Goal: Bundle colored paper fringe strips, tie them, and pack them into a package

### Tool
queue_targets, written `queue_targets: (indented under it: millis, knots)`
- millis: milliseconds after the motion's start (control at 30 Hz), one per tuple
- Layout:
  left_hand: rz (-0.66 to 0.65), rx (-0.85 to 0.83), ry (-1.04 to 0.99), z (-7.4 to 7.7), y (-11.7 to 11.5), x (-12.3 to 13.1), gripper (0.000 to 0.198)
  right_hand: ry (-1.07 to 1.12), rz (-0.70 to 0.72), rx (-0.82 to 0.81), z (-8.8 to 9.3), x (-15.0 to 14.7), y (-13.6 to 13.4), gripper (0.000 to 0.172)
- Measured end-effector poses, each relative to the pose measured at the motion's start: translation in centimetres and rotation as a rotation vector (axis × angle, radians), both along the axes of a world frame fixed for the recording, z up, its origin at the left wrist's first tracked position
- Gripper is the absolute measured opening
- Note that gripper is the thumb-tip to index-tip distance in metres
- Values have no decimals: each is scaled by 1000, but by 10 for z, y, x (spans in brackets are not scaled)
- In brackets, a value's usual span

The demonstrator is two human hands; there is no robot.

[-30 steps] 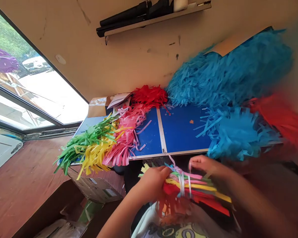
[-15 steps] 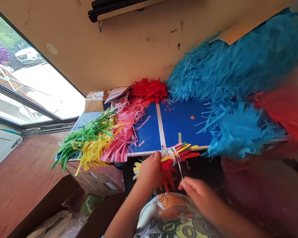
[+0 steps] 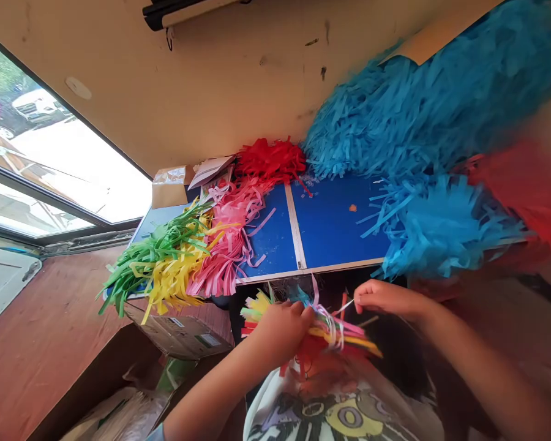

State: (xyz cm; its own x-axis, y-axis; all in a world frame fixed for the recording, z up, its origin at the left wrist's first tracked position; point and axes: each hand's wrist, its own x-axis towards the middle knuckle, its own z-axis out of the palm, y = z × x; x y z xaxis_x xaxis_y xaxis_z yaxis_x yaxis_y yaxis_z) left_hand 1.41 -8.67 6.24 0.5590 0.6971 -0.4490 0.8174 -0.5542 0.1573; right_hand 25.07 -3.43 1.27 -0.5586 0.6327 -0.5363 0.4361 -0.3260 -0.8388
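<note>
- Your left hand (image 3: 284,331) is closed around a bundle of coloured paper strips (image 3: 320,334), near its middle.
- You hold that bundle above your lap, just off the near edge of the blue table (image 3: 340,229).
- White string (image 3: 334,334) circles the bundle; your right hand (image 3: 377,296) pinches its end, pulled out to the side.
- Green fringe (image 3: 160,245), yellow fringe (image 3: 177,275) and pink fringe (image 3: 232,226) lie together at the table's left, blue fringe (image 3: 445,226) at its right.
</note>
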Motion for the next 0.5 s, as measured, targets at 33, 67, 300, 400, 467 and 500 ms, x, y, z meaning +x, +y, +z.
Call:
queue_targets:
  millis: [33,67,300,400,467,500]
  knots:
    - [51,19,47,-3,1,3,24,-17,19,-7,7,0,2,21]
    - [116,35,77,-5,2,6,26,-24,26,1,14,-2,0,21]
    - [595,160,-150,-10,5,11,23,-43,-18,244,29,-49,-59,33]
    - [713,101,-354,-12,0,11,16,53,-173,232,10,-60,-73,39]
    - [770,64,-493,-14,-3,9,11,108,-234,174,0,-57,-72,44]
    - [789,55,-569,-14,-5,7,11,114,-249,153,-3,-53,-68,47]
